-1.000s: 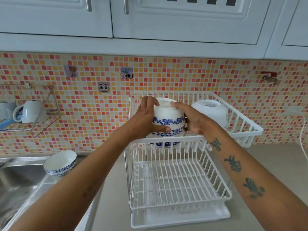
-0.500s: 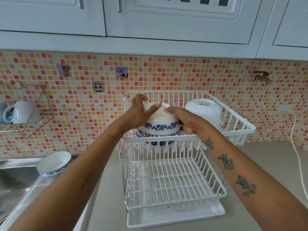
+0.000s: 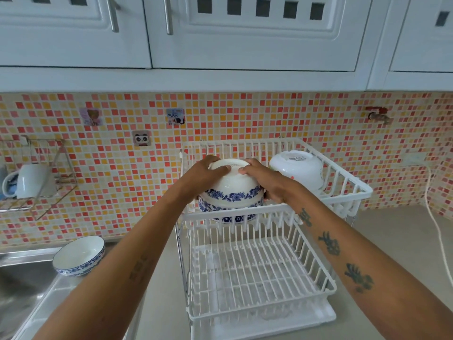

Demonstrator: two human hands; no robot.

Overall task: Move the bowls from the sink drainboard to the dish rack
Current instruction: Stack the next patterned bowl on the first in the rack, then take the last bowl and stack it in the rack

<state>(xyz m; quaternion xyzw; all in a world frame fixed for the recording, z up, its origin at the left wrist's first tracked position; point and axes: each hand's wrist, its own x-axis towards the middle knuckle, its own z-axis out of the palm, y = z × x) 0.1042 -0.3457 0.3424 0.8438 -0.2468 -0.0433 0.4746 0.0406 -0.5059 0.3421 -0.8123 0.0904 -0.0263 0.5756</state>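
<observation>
On the upper tier of the dish rack (image 3: 343,192), both hands are wrapped around an upturned blue-patterned bowl (image 3: 232,185) that caps a stack of like bowls. The left hand (image 3: 203,175) curls over the left shoulder of the bowl with its fingers (image 3: 220,169) lying across the raised foot ring; the right hand (image 3: 267,180) mirrors it on the right side, thumb tip on the base. Both sets of fingers are closed onto the bowl, not clear of it. The stack sits at the front left of the tier, just behind the front rail, with a plain white bowl (image 3: 297,171) upturned just beside it to the right.

What matters next is off to the lower left: one remaining bowl (image 3: 78,256) stands mouth up on the sink drainboard (image 3: 36,312), well apart from the rack and across the counter (image 3: 161,303). It lies below the left forearm, so the left hand is much the nearer, and the reach would run back and down to the left. Judging by this, one bowl is left to move.
</observation>
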